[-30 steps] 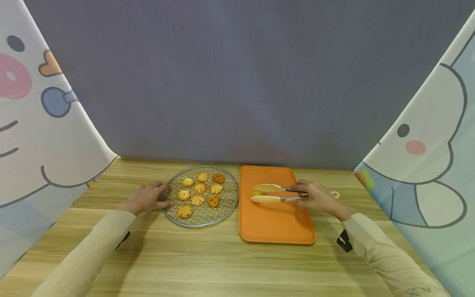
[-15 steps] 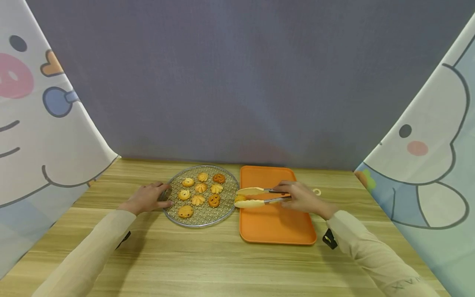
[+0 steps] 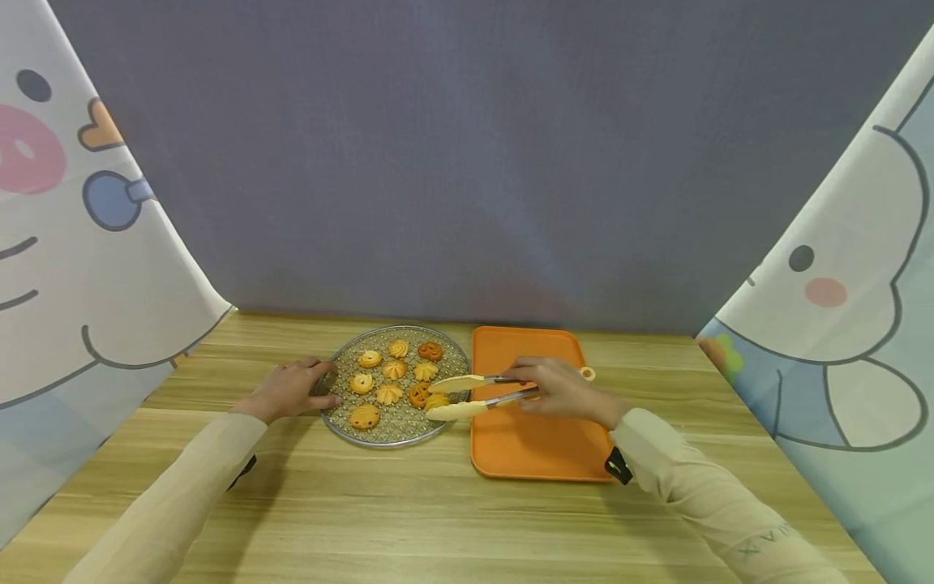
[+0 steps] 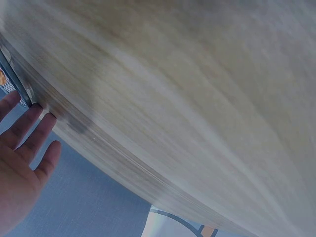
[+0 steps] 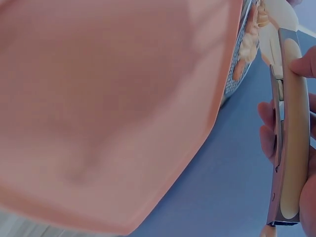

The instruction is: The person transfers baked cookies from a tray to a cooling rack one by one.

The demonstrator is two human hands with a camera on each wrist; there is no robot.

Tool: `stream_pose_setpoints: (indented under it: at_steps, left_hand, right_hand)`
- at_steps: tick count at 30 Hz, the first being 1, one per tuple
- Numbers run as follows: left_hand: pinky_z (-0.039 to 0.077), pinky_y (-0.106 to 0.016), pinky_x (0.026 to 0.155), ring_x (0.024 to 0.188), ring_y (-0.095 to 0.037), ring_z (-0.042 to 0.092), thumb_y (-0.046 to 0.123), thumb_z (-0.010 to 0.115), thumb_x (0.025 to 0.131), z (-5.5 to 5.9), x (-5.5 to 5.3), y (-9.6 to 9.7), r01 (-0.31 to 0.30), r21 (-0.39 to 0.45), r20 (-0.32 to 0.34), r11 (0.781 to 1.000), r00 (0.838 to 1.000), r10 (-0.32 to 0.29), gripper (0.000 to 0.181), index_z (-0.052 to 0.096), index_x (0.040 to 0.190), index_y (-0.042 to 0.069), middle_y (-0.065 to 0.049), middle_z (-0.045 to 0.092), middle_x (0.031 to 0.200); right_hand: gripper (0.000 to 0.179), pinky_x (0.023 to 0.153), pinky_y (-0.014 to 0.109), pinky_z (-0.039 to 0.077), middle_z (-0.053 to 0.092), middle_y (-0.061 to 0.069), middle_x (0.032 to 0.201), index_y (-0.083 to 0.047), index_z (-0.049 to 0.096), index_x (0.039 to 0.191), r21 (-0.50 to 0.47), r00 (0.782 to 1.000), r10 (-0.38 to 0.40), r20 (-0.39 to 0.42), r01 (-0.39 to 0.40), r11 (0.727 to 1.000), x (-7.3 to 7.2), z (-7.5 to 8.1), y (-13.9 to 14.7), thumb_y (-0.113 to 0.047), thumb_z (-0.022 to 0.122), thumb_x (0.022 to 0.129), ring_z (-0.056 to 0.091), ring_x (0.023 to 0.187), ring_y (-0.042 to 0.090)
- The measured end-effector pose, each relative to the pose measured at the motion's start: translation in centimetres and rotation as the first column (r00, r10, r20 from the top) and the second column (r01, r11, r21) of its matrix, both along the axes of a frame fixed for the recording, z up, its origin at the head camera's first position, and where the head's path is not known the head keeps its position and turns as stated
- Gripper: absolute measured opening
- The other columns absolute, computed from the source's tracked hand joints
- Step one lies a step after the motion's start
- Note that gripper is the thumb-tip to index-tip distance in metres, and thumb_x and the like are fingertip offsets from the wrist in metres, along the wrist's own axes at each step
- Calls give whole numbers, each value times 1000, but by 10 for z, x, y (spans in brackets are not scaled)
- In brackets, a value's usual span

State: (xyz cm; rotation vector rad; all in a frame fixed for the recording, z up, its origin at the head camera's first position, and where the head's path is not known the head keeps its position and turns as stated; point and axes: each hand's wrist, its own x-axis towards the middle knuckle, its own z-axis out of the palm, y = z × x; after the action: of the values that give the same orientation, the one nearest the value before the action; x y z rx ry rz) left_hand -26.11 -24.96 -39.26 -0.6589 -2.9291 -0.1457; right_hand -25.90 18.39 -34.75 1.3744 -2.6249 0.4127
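Note:
My right hand point(image 3: 558, 392) grips a pair of tongs point(image 3: 503, 397) with cream-coloured tips and metal arms; the right wrist view shows fingers and thumb around their pale handle point(image 5: 295, 133). Between the tips sits a golden cookie point(image 3: 436, 401), over the right part of a round tray point(image 3: 409, 434) with a bumpy clear surface and metal rim. Several other cookies lie on that tray, among them a pretzel-shaped one point(image 3: 430, 350) and an oval one point(image 3: 365, 417). At its left rim rests my left hand point(image 3: 292, 391), fingertips right at the edge, fingers point(image 4: 30, 140) fairly straight.
An orange rectangular tray point(image 3: 543, 450) lies flat beside the round tray, under my right hand and the tongs. Both stand on a wood-grain table point(image 3: 409, 519). A grey cloth wall point(image 3: 467, 162) rises behind, with cartoon-printed panels point(image 3: 839, 324) at the sides.
My right hand has carried the tongs and the cookie leftward, from over the orange tray to over the round tray. The left hand stays at the round tray's rim.

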Motion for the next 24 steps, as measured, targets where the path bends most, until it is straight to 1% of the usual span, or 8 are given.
stream_pose_setpoints:
  at_steps: [5, 12, 17, 24]
  left_hand:
    - [46, -63, 79, 97, -46, 58, 48, 67, 77, -1, 0, 0, -2, -2, 1, 1000, 1000, 2, 59, 56, 117, 6, -25, 57, 116]
    - [46, -62, 78, 96, -45, 58, 48, 67, 77, 0, 0, 0, -1, -1, 2, 1000, 1000, 1, 58, 56, 117, 6, -24, 57, 115]
    - [46, -63, 78, 96, -46, 58, 47, 67, 77, 0, 1, 0, -1, 0, -2, 1000, 1000, 1, 58, 56, 117, 6, -25, 57, 115]
    - [45, -64, 79, 98, -47, 57, 47, 66, 77, 0, 1, 1, -4, 1, 5, 1000, 1000, 4, 58, 56, 117, 6, -26, 56, 117]
  right_hand:
    - [37, 61, 17, 48, 63, -1, 100, -9, 66, 111, -2, 1000, 23, -6, -24, 1000, 1, -2, -14, -13, 65, 74, 60, 76, 9]
    - [38, 64, 18, 49, 63, 1, 102, -8, 64, 113, 16, 999, 47, 24, -48, 999, 3, -3, -32, -15, 64, 75, 62, 82, 15]
    - [41, 69, 21, 51, 62, 1, 105, -8, 63, 115, 36, 998, 43, 38, -44, 998, 3, -4, -42, -16, 63, 75, 62, 87, 14]
    - [39, 65, 20, 50, 63, 2, 105, -7, 63, 115, 30, 999, 41, 36, -42, 999, 1, -9, -51, -16, 63, 77, 63, 85, 16]
